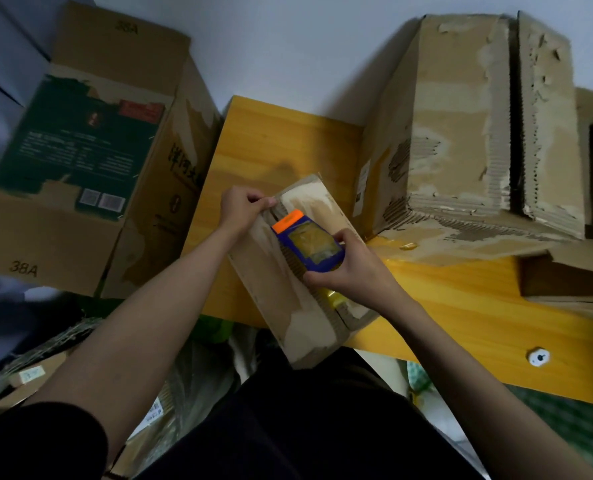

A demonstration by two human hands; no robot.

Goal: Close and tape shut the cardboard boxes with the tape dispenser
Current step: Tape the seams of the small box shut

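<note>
A small worn cardboard box (281, 282) lies slantwise over the near edge of the yellow wooden table (461, 306), its flaps folded down. My right hand (350, 271) grips a blue tape dispenser (309, 242) with an orange front and a roll of yellowish tape, held on the box's centre seam. My left hand (243, 207) pinches the far left corner of the box top with curled fingers. A strip of yellow tape shows on the seam behind the dispenser, near my right wrist.
A large torn cardboard box (468, 133) stands on the table at the back right, its top seam gaping. A tall box with a green label (80, 150) stands left of the table. Flattened cardboard (565, 278) lies at the right edge. Bags and scraps lie on the floor.
</note>
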